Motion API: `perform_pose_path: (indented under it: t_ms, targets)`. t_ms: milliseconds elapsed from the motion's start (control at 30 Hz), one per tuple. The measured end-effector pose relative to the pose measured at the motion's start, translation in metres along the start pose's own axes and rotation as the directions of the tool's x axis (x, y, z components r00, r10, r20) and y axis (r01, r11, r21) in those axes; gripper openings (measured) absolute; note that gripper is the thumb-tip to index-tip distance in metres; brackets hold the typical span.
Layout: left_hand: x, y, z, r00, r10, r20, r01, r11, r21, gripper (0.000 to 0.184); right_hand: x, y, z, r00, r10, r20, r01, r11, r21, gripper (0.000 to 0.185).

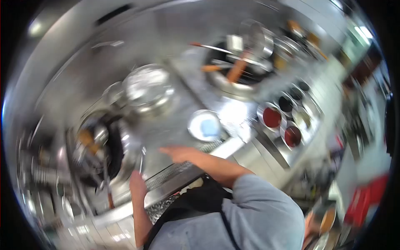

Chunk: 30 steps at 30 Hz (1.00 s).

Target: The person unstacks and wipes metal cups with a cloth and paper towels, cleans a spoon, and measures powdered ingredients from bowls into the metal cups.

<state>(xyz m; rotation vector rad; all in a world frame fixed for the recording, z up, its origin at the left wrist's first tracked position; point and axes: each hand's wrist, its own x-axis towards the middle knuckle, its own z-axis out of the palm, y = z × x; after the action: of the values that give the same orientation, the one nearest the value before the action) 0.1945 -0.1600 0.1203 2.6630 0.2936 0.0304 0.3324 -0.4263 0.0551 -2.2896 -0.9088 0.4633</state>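
My left hand [138, 184] is at the front of the steel cooktop, right of a wok [121, 143]. Its fingers are smeared by motion. A thin shiny metal piece [142, 158] rises just beyond them; I cannot tell whether the hand holds it. My right hand [178, 153] reaches left over the cooktop, open and with fingers stretched out, holding nothing I can see. Beyond it stands a large round metal pot [149, 87]. A white bowl [204, 125] with a pale blue inside sits to its right.
Ladles and a brush-like tool lie in the left wok. Another wok [229, 85] at the back right holds long-handled tools [238, 70]. Several sauce containers [272, 118] stand in a steel rack at the right. A perforated drain strip [166, 171] runs along the front edge.
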Motion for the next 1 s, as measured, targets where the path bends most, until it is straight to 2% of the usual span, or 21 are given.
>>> perform_pose_path:
  t_ms: [33,133,167,233,267,300,333,367,400,467,500,533,567,633,700,767,833,867,900,933,1000]
  targets:
    - [0.006,-0.005,0.007,0.992,0.088,0.096,-0.102,0.982,0.159,0.019,-0.034,-0.030,-0.041,0.937,0.139,0.321,-0.114,0.989,-0.096,0.097]
    - [0.013,0.030,-0.009,0.976,0.217,0.014,-0.206,0.941,-0.270,0.015,-0.101,-0.046,-0.078,0.978,0.168,0.122,-0.199,0.928,0.314,0.086]
    - [0.021,0.031,0.000,0.987,0.121,0.106,-0.013,0.718,-0.696,0.011,-0.129,-0.047,-0.095,0.980,0.140,0.141,-0.193,0.834,0.517,0.083]
    - [0.035,0.039,-0.006,0.871,0.258,0.419,0.394,0.142,-0.908,0.010,-0.177,-0.039,-0.107,0.967,0.199,0.159,-0.245,0.563,0.789,0.076]
    - [0.053,0.022,0.003,0.761,0.403,0.509,0.475,0.189,-0.859,0.010,-0.207,-0.029,-0.100,0.940,0.293,0.172,-0.284,0.397,0.873,0.072]
    - [0.086,-0.007,0.033,0.778,0.493,0.390,-0.163,0.757,-0.633,0.010,-0.245,-0.018,-0.089,0.904,0.388,0.178,-0.274,0.209,0.939,0.069]
    - [0.122,-0.027,0.068,0.664,0.695,0.274,-0.730,0.682,0.037,0.011,-0.269,-0.001,-0.062,0.712,0.701,0.033,-0.573,0.553,0.604,0.062]
    - [0.138,-0.019,0.072,0.676,0.629,0.383,-0.619,0.767,-0.169,0.021,-0.299,0.000,-0.017,0.427,0.862,-0.273,-0.895,0.446,0.008,0.060]
    - [0.154,-0.012,0.074,0.677,0.553,0.485,-0.442,0.833,-0.332,0.032,-0.341,-0.005,0.002,0.366,0.881,-0.299,-0.930,0.344,-0.127,0.058]
    - [0.106,0.081,0.005,0.551,0.568,0.612,-0.239,0.810,-0.536,0.023,-0.404,-0.071,0.032,0.169,0.960,-0.224,-0.965,0.207,0.159,0.055]
    - [0.079,0.117,-0.025,0.464,0.586,0.665,-0.068,0.772,-0.633,0.023,-0.432,-0.137,0.020,0.064,0.994,-0.091,-0.827,0.104,0.553,0.054]
    - [0.083,0.121,-0.019,0.435,0.621,0.652,-0.234,0.777,-0.585,0.024,-0.449,-0.185,0.024,0.016,0.998,0.060,-0.534,-0.042,0.844,0.053]
    - [0.088,0.131,-0.005,0.390,0.668,0.634,-0.397,0.743,-0.538,0.025,-0.466,-0.203,0.050,-0.056,0.998,0.034,-0.649,-0.062,0.759,0.053]
    - [0.072,0.159,0.020,0.282,0.819,0.500,-0.682,0.537,-0.496,0.028,-0.502,-0.238,0.109,-0.193,0.981,-0.025,-0.823,-0.148,0.548,0.054]
    - [0.044,0.177,0.039,0.157,0.958,0.242,-0.863,0.252,-0.438,0.032,-0.525,-0.304,0.130,-0.304,0.951,-0.065,-0.735,-0.190,0.651,0.054]
    - [0.017,0.194,0.073,0.150,0.922,0.357,-0.477,0.384,-0.791,0.023,-0.547,-0.372,0.138,-0.386,0.849,-0.361,-0.687,-0.004,0.726,0.051]
    - [-0.022,0.209,0.108,0.082,0.882,0.464,0.062,0.460,-0.886,0.014,-0.559,-0.471,0.104,-0.514,0.709,-0.482,-0.663,0.028,0.748,0.047]
    - [-0.040,0.212,0.113,0.019,0.876,0.482,-0.038,0.482,-0.875,0.014,-0.573,-0.519,0.081,-0.587,0.610,-0.532,-0.660,0.020,0.751,0.041]
    - [-0.060,0.215,0.115,-0.041,0.864,0.503,-0.143,0.493,-0.858,0.013,-0.598,-0.551,0.078,-0.542,0.329,-0.774,-0.802,0.075,0.593,0.034]
    - [-0.080,0.219,0.113,-0.099,0.846,0.524,-0.247,0.489,-0.837,0.013,-0.599,-0.606,0.046,-0.689,0.170,-0.705,-0.725,-0.142,0.674,0.032]
    - [-0.115,0.222,0.102,-0.208,0.835,0.510,-0.214,0.470,-0.856,0.013,-0.659,-0.687,0.014,-0.508,-0.154,-0.847,-0.762,-0.378,0.526,0.035]
